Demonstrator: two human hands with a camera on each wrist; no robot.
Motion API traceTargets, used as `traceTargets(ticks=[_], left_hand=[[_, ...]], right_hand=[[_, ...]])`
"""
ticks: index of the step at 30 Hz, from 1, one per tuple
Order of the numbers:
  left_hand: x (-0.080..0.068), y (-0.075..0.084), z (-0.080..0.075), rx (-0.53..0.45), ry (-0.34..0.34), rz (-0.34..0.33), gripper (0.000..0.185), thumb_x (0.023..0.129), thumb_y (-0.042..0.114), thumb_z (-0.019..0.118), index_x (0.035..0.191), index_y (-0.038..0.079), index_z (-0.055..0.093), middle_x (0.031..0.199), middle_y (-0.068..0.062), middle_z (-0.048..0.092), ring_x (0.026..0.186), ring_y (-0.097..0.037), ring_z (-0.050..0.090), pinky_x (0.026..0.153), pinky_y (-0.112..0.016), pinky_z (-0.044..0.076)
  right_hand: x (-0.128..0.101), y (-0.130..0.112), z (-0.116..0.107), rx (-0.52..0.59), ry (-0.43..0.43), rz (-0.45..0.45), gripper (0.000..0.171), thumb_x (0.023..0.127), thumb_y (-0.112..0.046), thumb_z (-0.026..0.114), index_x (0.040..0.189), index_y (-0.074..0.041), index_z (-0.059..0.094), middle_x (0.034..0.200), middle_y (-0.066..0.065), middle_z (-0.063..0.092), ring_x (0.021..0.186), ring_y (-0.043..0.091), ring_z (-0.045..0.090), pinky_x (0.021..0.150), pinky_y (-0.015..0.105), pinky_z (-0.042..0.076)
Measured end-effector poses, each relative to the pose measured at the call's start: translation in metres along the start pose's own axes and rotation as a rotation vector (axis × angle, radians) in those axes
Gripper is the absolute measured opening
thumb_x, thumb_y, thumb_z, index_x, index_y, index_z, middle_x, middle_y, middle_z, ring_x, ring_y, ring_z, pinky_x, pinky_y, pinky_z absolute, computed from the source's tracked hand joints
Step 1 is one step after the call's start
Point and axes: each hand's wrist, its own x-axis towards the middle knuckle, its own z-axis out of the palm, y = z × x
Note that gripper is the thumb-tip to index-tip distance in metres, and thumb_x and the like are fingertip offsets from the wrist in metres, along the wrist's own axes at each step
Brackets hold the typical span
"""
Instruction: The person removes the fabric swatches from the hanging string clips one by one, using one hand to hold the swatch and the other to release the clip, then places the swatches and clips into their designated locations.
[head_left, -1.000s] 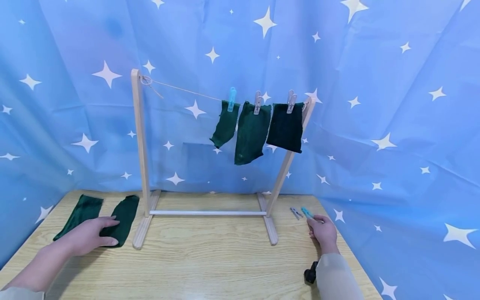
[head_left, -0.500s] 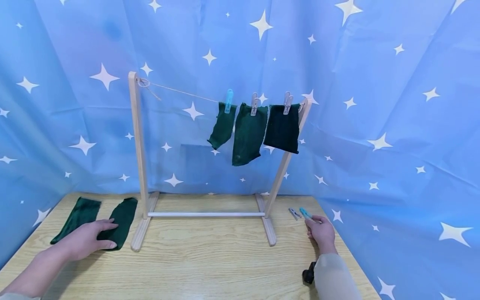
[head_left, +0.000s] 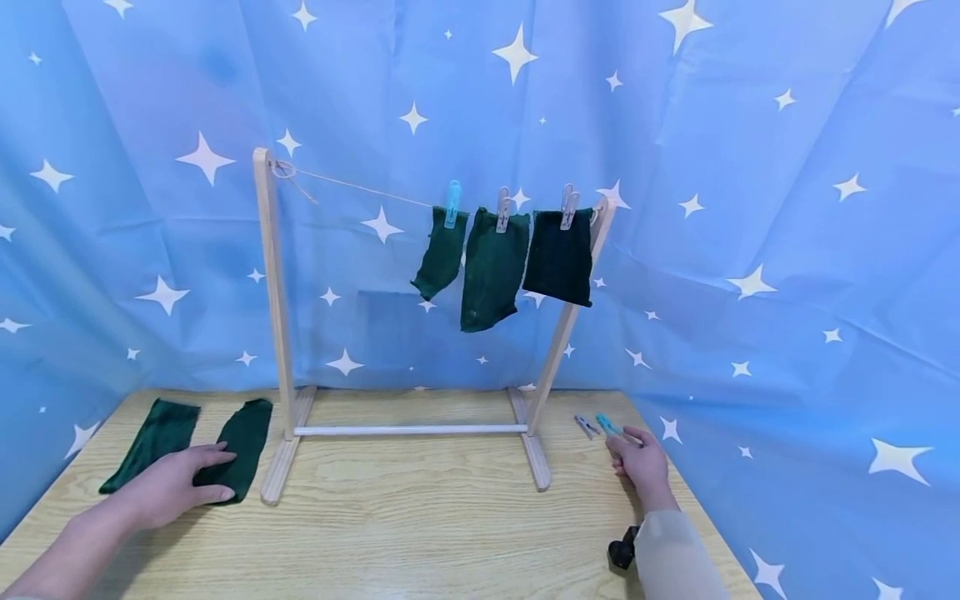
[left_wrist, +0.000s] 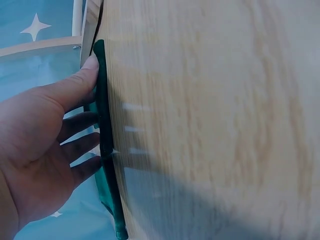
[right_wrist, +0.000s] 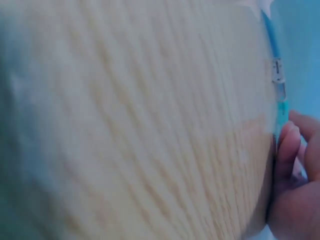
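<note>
My left hand (head_left: 168, 487) rests its thumb and fingertips on a dark green cloth piece (head_left: 247, 442) on the table; the fingers are fairly straight and spread. In the left wrist view, the fingertips meet the edge of the green cloth (left_wrist: 102, 95). Beside it lies a second green cloth piece (head_left: 161, 433), partly behind the hand. My right hand (head_left: 641, 467) pinches the near end of a blue clothespin (head_left: 606, 424) at the table's right side. The right wrist view shows thumb and finger close together at the teal pin end (right_wrist: 282, 111). A grey clothespin (head_left: 586, 427) lies alongside.
A wooden drying rack (head_left: 279, 317) stands mid-table with a string (head_left: 360, 186). Three green cloths hang on its right half: a small one (head_left: 441, 258), a long one (head_left: 491, 275) and a dark one (head_left: 558, 262), each pegged. A starred blue curtain (head_left: 750, 167) stands behind.
The head view has shifted slightly, so the scene sits a little further left and lower. Both hands, the cloths and the clothespins keep nearly the same places; the right index finger looks slightly raised.
</note>
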Motion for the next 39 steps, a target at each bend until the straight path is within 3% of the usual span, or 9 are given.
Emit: traceTargets(ticks=[7, 12, 16, 21, 26, 29, 39], left_hand=[[-0.001, 0.0, -0.001, -0.012, 0.035, 0.024, 0.073, 0.102, 0.044, 0.076, 0.15, -0.008, 0.06, 0.159, -0.044, 0.045, 0.142, -0.071, 0.042, 0.104, -0.076, 0.049], [-0.006, 0.011, -0.003, -0.03, 0.152, 0.077, 0.061, 0.105, 0.039, 0.075, 0.146, -0.004, 0.066, 0.152, -0.039, 0.057, 0.136, -0.064, 0.056, 0.098, -0.07, 0.057], [-0.012, 0.03, -0.003, -0.059, 0.269, 0.115, 0.049, 0.106, 0.035, 0.076, 0.142, 0.002, 0.071, 0.144, -0.031, 0.066, 0.129, -0.055, 0.065, 0.094, -0.066, 0.061], [-0.016, 0.054, -0.005, -0.095, 0.353, 0.159, 0.038, 0.105, 0.031, 0.078, 0.136, 0.01, 0.076, 0.136, -0.018, 0.074, 0.12, -0.041, 0.072, 0.089, -0.051, 0.065], [-0.021, 0.081, -0.008, -0.155, 0.417, 0.207, 0.025, 0.105, 0.026, 0.078, 0.129, 0.018, 0.081, 0.125, -0.003, 0.079, 0.101, -0.011, 0.074, 0.076, -0.027, 0.063], [-0.023, 0.097, -0.011, -0.185, 0.445, 0.23, 0.022, 0.105, 0.025, 0.077, 0.126, 0.019, 0.082, 0.12, 0.0, 0.08, 0.093, 0.001, 0.071, 0.074, -0.024, 0.062], [-0.021, 0.145, -0.022, -0.264, 0.429, 0.276, 0.02, 0.107, 0.031, 0.075, 0.126, 0.027, 0.08, 0.118, 0.007, 0.079, 0.096, -0.003, 0.072, 0.08, -0.025, 0.063]], right_hand=[[-0.01, -0.012, -0.008, 0.049, -0.021, -0.009, 0.067, 0.114, -0.029, 0.064, 0.169, -0.003, 0.036, 0.108, 0.004, 0.069, 0.072, 0.009, 0.066, 0.062, 0.026, 0.059], [-0.017, -0.025, -0.016, 0.012, -0.026, -0.062, 0.063, 0.112, -0.032, 0.067, 0.164, -0.004, 0.046, 0.102, -0.009, 0.072, 0.076, 0.01, 0.069, 0.066, 0.026, 0.06], [-0.026, -0.038, -0.018, -0.006, -0.039, -0.111, 0.058, 0.111, -0.032, 0.069, 0.159, -0.004, 0.053, 0.094, -0.018, 0.07, 0.078, 0.011, 0.071, 0.068, 0.028, 0.061], [-0.044, -0.053, -0.018, -0.018, -0.083, -0.121, 0.054, 0.111, -0.035, 0.068, 0.157, -0.009, 0.056, 0.099, -0.015, 0.067, 0.081, 0.013, 0.07, 0.069, 0.03, 0.06], [-0.064, -0.069, -0.016, -0.01, -0.104, -0.177, 0.053, 0.11, -0.037, 0.07, 0.153, -0.009, 0.06, 0.099, -0.012, 0.068, 0.077, 0.012, 0.067, 0.063, 0.028, 0.057], [-0.076, -0.079, -0.013, -0.013, -0.12, -0.231, 0.051, 0.109, -0.037, 0.072, 0.15, -0.007, 0.063, 0.102, -0.007, 0.068, 0.075, 0.012, 0.067, 0.061, 0.028, 0.057], [-0.108, -0.132, -0.005, -0.06, -0.182, -0.357, 0.046, 0.107, -0.04, 0.075, 0.141, -0.011, 0.07, 0.103, -0.004, 0.069, 0.074, 0.016, 0.067, 0.061, 0.031, 0.059]])
